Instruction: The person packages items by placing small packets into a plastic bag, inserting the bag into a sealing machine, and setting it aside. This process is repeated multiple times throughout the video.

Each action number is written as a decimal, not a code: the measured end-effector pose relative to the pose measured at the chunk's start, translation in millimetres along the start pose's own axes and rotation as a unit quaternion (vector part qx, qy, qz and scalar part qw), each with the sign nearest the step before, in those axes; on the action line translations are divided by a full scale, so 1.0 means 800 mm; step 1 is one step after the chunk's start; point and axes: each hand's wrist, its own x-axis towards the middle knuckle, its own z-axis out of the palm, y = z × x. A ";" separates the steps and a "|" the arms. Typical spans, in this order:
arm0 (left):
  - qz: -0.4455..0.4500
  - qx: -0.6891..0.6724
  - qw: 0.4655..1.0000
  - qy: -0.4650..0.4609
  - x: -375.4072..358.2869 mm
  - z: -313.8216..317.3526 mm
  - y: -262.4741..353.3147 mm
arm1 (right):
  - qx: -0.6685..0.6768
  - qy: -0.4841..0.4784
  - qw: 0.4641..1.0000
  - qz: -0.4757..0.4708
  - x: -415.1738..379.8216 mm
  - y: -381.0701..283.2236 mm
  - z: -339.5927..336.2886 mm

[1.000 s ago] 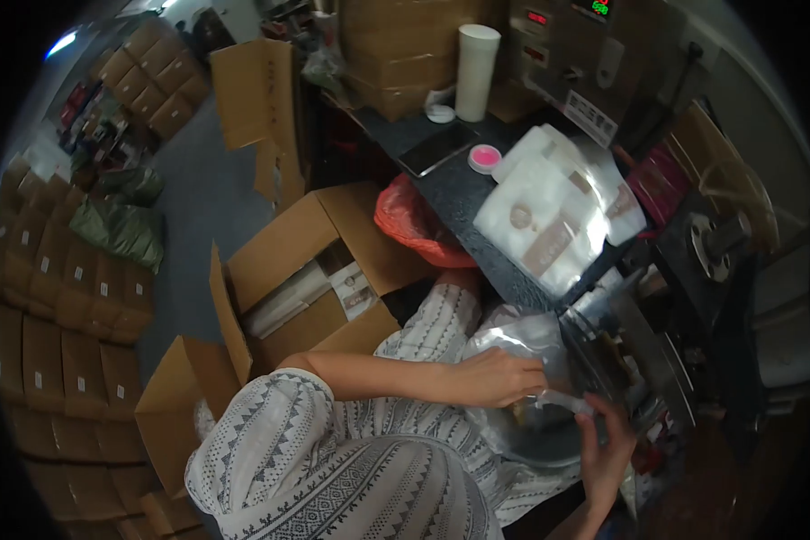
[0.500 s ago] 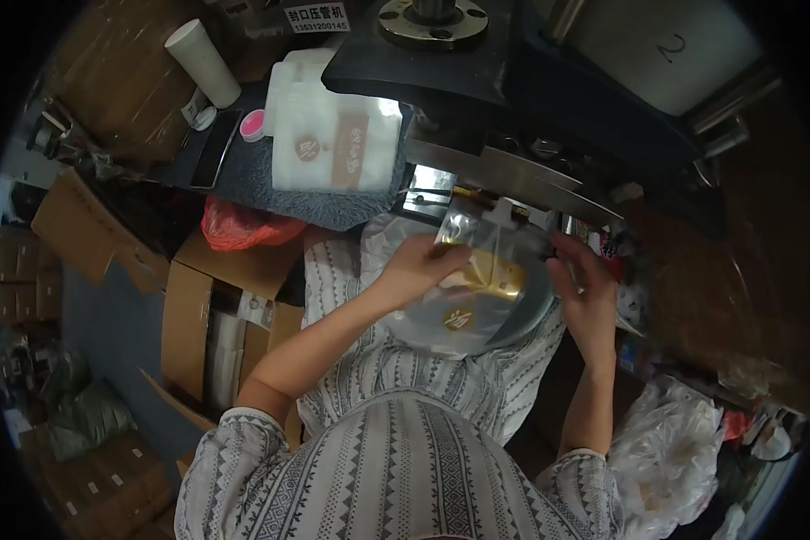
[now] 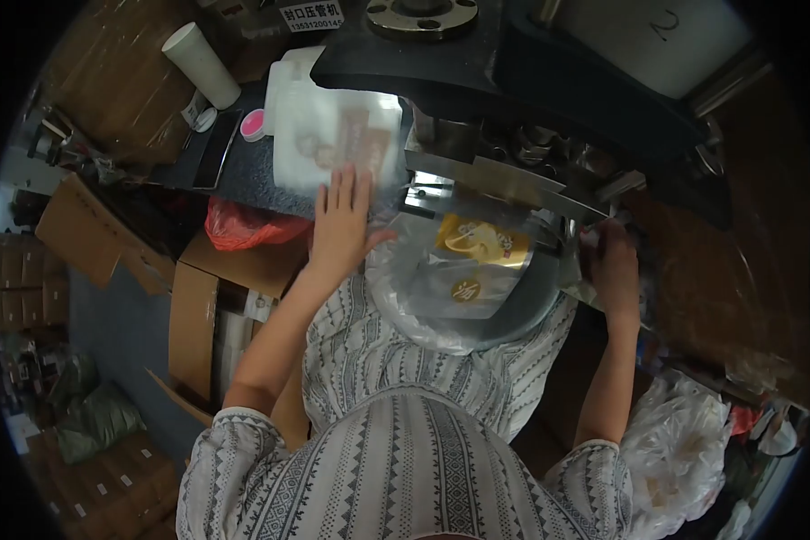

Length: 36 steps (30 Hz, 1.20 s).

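My left hand (image 3: 340, 227) is open, fingers spread, with its fingertips at the near edge of a stack of clear printed plastic bags (image 3: 310, 144). One clear bag with a yellow and gold print (image 3: 466, 279) lies in a round grey basin (image 3: 535, 319) on my lap, below the metal jaw of a press (image 3: 504, 180). My right hand (image 3: 616, 270) is at the right of the basin, beside the press. Its fingers are curled, and what is in them, if anything, cannot be made out.
A dark press head (image 3: 486, 72) overhangs the work spot. To the left, a white cup (image 3: 201, 65), a pink-topped jar (image 3: 254, 124) and a dark flat phone-like object (image 3: 216, 148) lie on the table. An opened cardboard box (image 3: 193, 333) and a red plastic bag (image 3: 247, 225) are below.
The printed bag left both hands' area and now lies in the basin. My left hand moved up and left to the bag stack; my right hand moved right and up, its fingers curling.
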 end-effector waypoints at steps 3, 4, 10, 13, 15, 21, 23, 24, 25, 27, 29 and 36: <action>-0.015 -0.043 0.999 -0.029 -0.020 -0.026 -0.015 | -0.031 -0.042 0.997 0.056 -0.003 -0.021 -0.021; -0.095 -0.094 0.989 -0.062 -0.021 -0.038 -0.019 | -0.033 -0.043 0.997 0.054 -0.008 -0.022 -0.026; -0.083 -0.140 0.986 0.023 -0.035 -0.090 0.042 | 0.234 -0.130 0.963 0.018 -0.029 -0.117 -0.035; -0.071 -0.164 0.983 0.032 -0.030 -0.106 0.057 | 0.266 -0.104 0.952 -0.111 -0.024 -0.152 -0.010; -0.073 -0.171 0.982 0.033 -0.031 -0.108 0.059 | 0.206 -0.067 0.955 -0.203 -0.023 -0.162 -0.002; 0.042 -0.259 0.964 -0.050 -0.034 -0.102 0.071 | 0.187 -0.137 0.935 -0.269 -0.028 -0.166 -0.007; 0.048 -0.313 0.942 -0.109 -0.040 -0.087 0.076 | 0.203 -0.150 0.937 -0.241 -0.025 -0.154 -0.004; 0.049 -0.313 0.942 -0.109 -0.041 -0.077 0.079 | 0.218 -0.163 0.939 -0.213 -0.023 -0.148 -0.004; 0.029 -0.354 0.924 -0.142 -0.039 -0.065 0.082 | 0.217 -0.162 0.939 -0.213 -0.021 -0.145 -0.009; 0.009 -0.393 0.903 -0.174 -0.027 -0.051 0.094 | 0.180 -0.131 0.968 -0.114 -0.016 -0.139 -0.022; -0.254 -0.603 0.702 -0.281 -0.010 -0.038 0.110 | 0.137 -0.106 0.979 -0.108 -0.021 -0.122 -0.028; -0.271 -0.604 0.676 -0.322 0.014 -0.022 0.100 | -0.178 0.070 0.977 -0.090 0.009 -0.002 -0.001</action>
